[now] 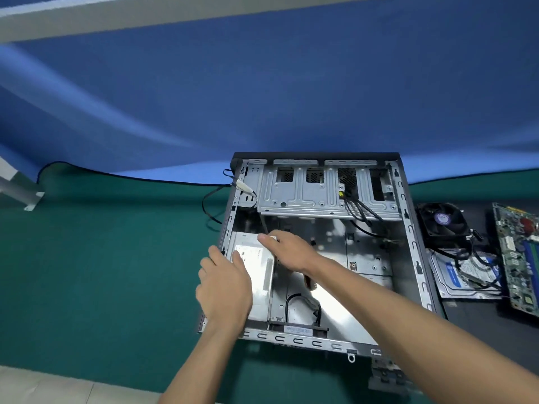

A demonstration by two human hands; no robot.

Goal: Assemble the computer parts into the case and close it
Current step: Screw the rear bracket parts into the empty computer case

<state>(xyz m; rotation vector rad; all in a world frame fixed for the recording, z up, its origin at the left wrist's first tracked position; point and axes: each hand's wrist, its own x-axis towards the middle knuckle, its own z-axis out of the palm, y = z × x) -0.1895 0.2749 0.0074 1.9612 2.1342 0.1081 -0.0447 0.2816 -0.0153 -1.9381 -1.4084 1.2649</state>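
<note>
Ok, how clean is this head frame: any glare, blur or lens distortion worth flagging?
Head view: wide-angle bending curves the blue backdrop cloth and its grey top rail; strong glare whitens the bare metal floor of the open grey computer case beside the right hand; the silver power supply box under the left hand looks washed out, its label unreadable; edges are generally soft.

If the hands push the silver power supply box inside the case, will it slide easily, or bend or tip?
The power supply looks like a rigid metal box, so it probably will not bend. It lies flat and low in the case, so tipping seems unlikely. Both the left hand and right hand rest on it, suggesting some weight.
</note>
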